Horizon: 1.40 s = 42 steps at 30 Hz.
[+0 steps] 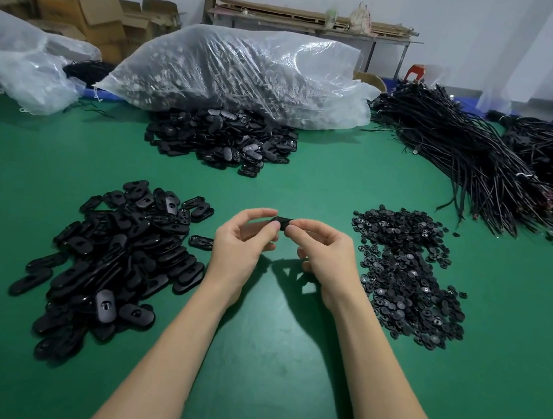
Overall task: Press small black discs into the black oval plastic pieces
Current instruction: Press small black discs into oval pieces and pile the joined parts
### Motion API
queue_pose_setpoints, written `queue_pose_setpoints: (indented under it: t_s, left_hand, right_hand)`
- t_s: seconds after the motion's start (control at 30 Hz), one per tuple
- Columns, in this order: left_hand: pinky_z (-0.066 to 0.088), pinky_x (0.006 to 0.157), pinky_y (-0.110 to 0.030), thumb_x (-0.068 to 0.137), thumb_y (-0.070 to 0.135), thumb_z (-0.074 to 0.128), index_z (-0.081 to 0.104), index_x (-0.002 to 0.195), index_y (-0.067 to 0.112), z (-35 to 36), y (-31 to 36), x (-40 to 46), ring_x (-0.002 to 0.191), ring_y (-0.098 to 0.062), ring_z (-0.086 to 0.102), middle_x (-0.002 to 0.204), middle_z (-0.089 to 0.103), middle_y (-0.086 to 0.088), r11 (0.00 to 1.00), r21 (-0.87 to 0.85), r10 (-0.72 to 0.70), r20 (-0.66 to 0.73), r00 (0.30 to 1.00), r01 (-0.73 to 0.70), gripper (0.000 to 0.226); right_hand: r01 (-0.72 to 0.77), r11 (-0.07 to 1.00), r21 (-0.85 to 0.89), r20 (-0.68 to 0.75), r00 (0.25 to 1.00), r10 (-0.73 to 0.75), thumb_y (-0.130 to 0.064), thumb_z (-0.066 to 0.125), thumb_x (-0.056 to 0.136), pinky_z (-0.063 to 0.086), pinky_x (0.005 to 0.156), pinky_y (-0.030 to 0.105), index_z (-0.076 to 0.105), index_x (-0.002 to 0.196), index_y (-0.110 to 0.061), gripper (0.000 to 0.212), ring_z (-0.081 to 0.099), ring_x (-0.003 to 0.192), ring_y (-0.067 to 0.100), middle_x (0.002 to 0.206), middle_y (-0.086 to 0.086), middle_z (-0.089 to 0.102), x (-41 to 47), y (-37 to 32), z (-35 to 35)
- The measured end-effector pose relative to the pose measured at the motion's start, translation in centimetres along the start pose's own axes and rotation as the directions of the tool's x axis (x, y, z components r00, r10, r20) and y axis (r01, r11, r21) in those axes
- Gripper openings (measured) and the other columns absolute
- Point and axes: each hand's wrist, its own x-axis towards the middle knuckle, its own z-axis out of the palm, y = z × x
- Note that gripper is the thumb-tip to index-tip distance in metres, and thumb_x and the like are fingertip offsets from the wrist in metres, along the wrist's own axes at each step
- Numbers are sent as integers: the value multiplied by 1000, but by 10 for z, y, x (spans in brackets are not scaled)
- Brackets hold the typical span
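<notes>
Fingers of the left hand [242, 240] and right hand [323, 254] pinch one oval piece [282, 223] together; heaps of ovals [114, 256] and discs [405, 275] suggest much work remains.
</notes>
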Motion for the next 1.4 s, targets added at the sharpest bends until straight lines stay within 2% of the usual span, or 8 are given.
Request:
queue_pose_setpoints:
  t_s: [0.17, 0.6, 0.87, 0.97, 1.03, 1.13, 1.23, 1.4]
  left_hand:
    - [55, 70, -17, 91, 9, 73, 76, 99, 18, 0, -1, 0, 77, -7, 70, 85, 78, -1, 1000, 18, 18, 4, 1000, -18, 12]
    - [57, 78, -20, 92, 8, 72, 78, 95, 19, 1, -2, 0, 82, -12, 73, 91, 79, -2, 999, 27, 34, 30, 999, -34, 13]
    - [55, 75, -17, 92, 10, 72, 77, 94, 23, -1, -5, -2, 81, -9, 72, 88, 79, 0, 991, 104, 83, 52, 995, -88, 14]
    - [55, 76, -19, 93, 8, 70, 77, 92, 25, -3, -4, 0, 79, -9, 71, 87, 78, -1, 994, 69, 76, 54, 996, -80, 18]
    - [57, 78, -22, 95, 7, 68, 77, 94, 24, -4, -2, 0, 78, -11, 70, 86, 77, -2, 997, 43, 54, 71, 996, -57, 19]
    - [56, 76, -23, 95, 0, 64, 74, 98, 15, -4, -3, 0, 74, -13, 67, 83, 76, -3, 997, 61, 28, 122, 992, -36, 18]
    - [55, 75, -21, 94, -3, 64, 72, 98, 10, -4, -5, 1, 73, -12, 68, 82, 75, -3, 995, 98, 19, 111, 994, -30, 15]
    - [57, 75, -21, 91, -2, 69, 73, 96, 11, -3, -9, 3, 78, -18, 74, 85, 78, -5, 990, 138, -1, 106, 994, -13, 15]
  right_hand:
    - [-3, 1000, -15, -1, 1000, 3, -17, 79, 87, 39, 43, 12, 77, 83, -21, 6, 52, 46, -5, 63, -17, 70, 0, 0, 1]
    - [-15, 1000, 26, 1, 1000, 15, -14, 81, 86, 37, 42, 15, 78, 83, -17, 5, 47, 44, 0, 62, -13, 70, 2, 2, -2]
    - [-30, 1000, 6, -17, 999, 30, -19, 84, 83, 43, 46, 16, 77, 84, -19, 7, 50, 43, -1, 59, -12, 68, 2, 3, 0]
    - [-57, 997, 51, 4, 998, 57, -19, 86, 82, 52, 53, 22, 75, 98, -20, 20, 55, 47, 3, 76, -2, 73, 3, 2, -3]
    - [-83, 994, 75, 48, 996, 79, -19, 86, 82, 56, 57, 23, 76, 100, -18, 21, 60, 54, 5, 87, 3, 74, 3, 0, -6]
    - [-61, 997, 52, 102, 993, 56, -15, 84, 83, 56, 55, 23, 75, 90, -12, 11, 60, 55, 7, 73, 0, 72, 1, 1, -8]
    - [-21, 1000, 22, 123, 992, 18, -11, 82, 86, 56, 54, 23, 76, 92, -8, 8, 61, 55, 7, 74, 3, 73, 0, 3, -6]
    - [15, 998, -64, 108, 994, -8, -10, 80, 88, 54, 52, 22, 77, 86, -15, 5, 60, 51, 6, 68, -1, 72, 2, 5, -10]
